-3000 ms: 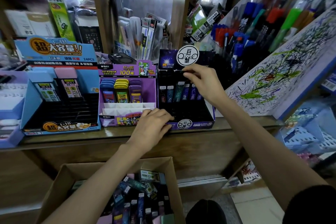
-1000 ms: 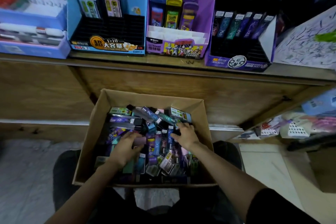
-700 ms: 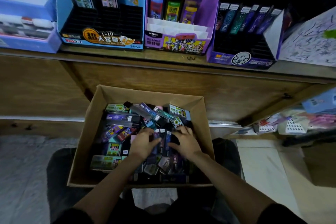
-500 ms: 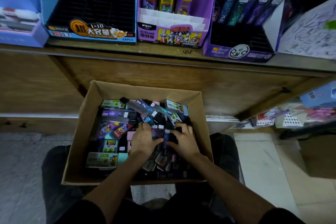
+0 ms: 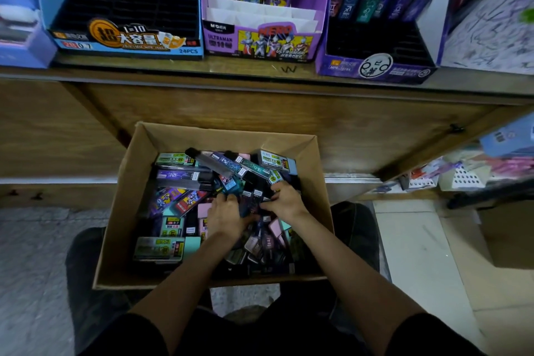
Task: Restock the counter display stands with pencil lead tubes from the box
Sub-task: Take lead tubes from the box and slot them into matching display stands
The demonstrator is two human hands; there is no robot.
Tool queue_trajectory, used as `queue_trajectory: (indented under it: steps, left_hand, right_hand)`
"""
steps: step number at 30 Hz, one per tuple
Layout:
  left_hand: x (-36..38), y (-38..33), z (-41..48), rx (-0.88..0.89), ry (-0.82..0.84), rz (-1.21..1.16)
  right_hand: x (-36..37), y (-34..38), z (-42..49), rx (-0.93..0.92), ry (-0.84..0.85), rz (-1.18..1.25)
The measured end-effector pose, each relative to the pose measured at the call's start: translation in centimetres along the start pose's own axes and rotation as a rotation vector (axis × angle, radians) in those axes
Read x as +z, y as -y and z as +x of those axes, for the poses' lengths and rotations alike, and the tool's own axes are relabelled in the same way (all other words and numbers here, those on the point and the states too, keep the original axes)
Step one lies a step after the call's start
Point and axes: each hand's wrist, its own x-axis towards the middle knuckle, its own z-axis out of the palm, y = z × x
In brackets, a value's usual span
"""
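The wooden counter [image 5: 260, 71] before me carried a blue stand [image 5: 124, 45], a purple stand [image 5: 260, 43] and a violet stand [image 5: 375, 68], side by side.

Dim light. A wood-grain cabinet front [image 5: 289, 115] sits at 12 o'clock beneath the tabletop [image 5: 248, 68]; speckled grey floor [image 5: 31, 257] at 9 o'clock, pale tiles [image 5: 419, 254] at 3 o'clock.

We see the cardboard box [image 5: 128, 205] heaped with jumbled pencil lead tubes [image 5: 177, 176]; above, blue stand [image 5: 127, 42], Ultraman stand [image 5: 260, 42] and violet stand [image 5: 375, 68] hold only back rows.
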Motion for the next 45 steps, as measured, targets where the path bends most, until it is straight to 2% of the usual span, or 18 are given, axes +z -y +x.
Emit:
queue_trajectory:
  steps: [2, 8, 18, 26, 29, 41, 43, 45]
  left_hand:
    - [-0.1, 0.0, 0.1, 0.002, 0.005, -0.005]
    - [-0.4, 0.3, 0.3, 0.021, 0.023, -0.034]
    - [-0.4, 0.4, 0.3, 0.038, 0.058, -0.041]
    - [-0.8, -0.2, 0.3, 0.060, 0.170, 0.134]
    - [-0.6, -0.4, 0.2, 0.058, 0.155, 0.186]
    - [-0.4, 0.4, -0.3, 0.170, 0.089, 0.028]
    - [-1.0, 0.2, -0.5, 0.202, 0.034, -0.128]
    - [-2.1, -0.1, -0.9, 0.239, 0.063, -0.417]
  right_hand:
    - [0.1, 0.1, 0.3, 0.027, 0.009, -0.001]
    - [0.2, -0.1, 0.4, -0.043, -0.010, -0.082]
    - [-0.1, -1.4, 0.0, -0.100, 0.010, -0.038]
    - [-0.9, -2.0, -0.2, -0.105, 0.045, 0.050]
    - [-0.8, -1.9, -0.5, -0.114, 0.093, 0.146]
    - [-3.7, -1.0, -2.1, -0.168, 0.101, 0.411]
    - [-4.0, -0.4, -2.4, -0.179, 0.097, 0.466]
    - [-4.5, 0.3, -2.6, -0.204, 0.098, 0.527]
